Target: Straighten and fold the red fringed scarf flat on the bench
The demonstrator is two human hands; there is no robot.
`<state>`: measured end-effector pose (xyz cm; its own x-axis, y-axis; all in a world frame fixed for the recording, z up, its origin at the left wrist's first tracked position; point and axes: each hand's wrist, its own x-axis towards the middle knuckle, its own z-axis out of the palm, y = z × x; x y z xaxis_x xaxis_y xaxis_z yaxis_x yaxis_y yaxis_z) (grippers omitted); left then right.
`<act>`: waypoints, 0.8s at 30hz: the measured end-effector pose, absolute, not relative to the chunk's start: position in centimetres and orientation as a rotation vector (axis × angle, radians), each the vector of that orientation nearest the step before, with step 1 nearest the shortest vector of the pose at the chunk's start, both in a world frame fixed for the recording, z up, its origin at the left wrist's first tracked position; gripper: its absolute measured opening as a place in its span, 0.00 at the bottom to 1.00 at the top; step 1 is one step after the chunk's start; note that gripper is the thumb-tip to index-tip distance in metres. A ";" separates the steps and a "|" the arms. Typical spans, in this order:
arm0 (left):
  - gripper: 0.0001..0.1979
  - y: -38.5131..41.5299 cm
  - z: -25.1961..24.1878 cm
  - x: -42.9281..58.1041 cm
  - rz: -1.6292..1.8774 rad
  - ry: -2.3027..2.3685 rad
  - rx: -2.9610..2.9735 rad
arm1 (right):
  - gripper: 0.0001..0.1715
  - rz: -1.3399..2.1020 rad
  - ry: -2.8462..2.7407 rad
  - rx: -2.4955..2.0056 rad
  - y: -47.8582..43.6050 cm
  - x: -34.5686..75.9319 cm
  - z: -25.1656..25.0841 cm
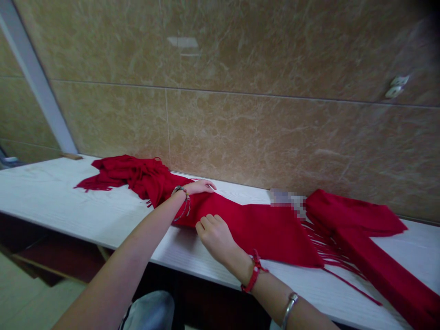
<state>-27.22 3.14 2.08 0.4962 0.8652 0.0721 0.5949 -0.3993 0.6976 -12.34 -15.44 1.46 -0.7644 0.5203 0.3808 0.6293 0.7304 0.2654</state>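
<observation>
As the left hand rests uncurled by the far edge of the red scarf on the table, the curled right hand (its grip I cannot tell) seems to straighten it, likely needing even tension next.

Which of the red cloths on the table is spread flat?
The middle cloth, with the left hand and right hand at it; the left heap is crumpled, and the right cloth lies folded.
</observation>
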 end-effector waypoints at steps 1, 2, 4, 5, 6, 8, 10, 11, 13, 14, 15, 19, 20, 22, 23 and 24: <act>0.13 3.0 2.6 -27.1 0.602 1.191 2.123 | 0.08 -0.562 -2.633 -0.910 -15.5 -12.1 1.8; 0.13 2.8 3.1 -26.9 0.627 1.185 2.114 | 0.08 -0.570 -2.612 -0.920 -15.6 -11.7 2.3; 0.14 2.4 4.3 -26.2 0.675 1.169 2.104 | 0.07 -0.595 -2.565 -0.938 -15.9 -10.8 3.3; 0.14 2.3 5.0 -25.7 0.706 1.153 2.091 | 0.08 -0.614 -2.541 -0.940 -16.1 -10.3 3.8; 0.14 2.1 5.6 -25.1 0.742 1.131 2.068 | 0.08 -0.636 -2.516 -0.939 -16.3 -9.7 4.3; 0.14 1.7 6.9 -23.6 0.822 1.080 1.999 | 0.08 -0.686 -2.465 -0.927 -16.8 -8.4 5.3; 0.13 1.3 8.3 -21.8 0.883 1.034 1.938 | 0.09 -0.747 -2.405 -0.910 -17.4 -6.9 6.1; 0.12 1.1 9.0 -20.8 0.898 1.018 1.928 | 0.10 -0.782 -2.366 -0.902 -17.6 -6.1 6.4; 0.12 0.6 10.4 -18.7 0.896 0.994 1.945 | 0.11 -0.852 -2.275 -0.889 -18.1 -4.0 6.9; 0.12 0.3 11.1 -17.7 0.883 0.987 1.962 | 0.11 -0.881 -2.231 -0.891 -18.4 -2.9 7.1; 0.12 0.1 11.8 -16.8 0.861 0.987 1.980 | 0.12 -0.901 -2.194 -0.901 -18.6 -1.7 7.2; 0.11 -0.9 13.4 -12.9 0.726 1.066 2.056 | 0.11 -0.880 -2.117 -1.035 -19.2 3.3 6.9; 0.11 -1.0 13.4 -11.9 0.687 1.093 2.069 | 0.11 -0.852 -2.113 -1.095 -19.4 4.4 6.6; 0.10 -1.0 12.9 -9.8 0.618 1.127 2.093 | 0.11 -0.776 -2.136 -1.241 -19.7 6.3 5.9; 0.10 -0.9 12.3 -8.8 0.588 1.133 2.104 | 0.11 -0.730 -2.159 -1.327 -19.8 7.1 5.5; 0.09 -0.7 11.7 -7.8 0.562 1.133 2.117 | 0.11 -0.680 -2.186 -1.418 -20.0 7.7 5.2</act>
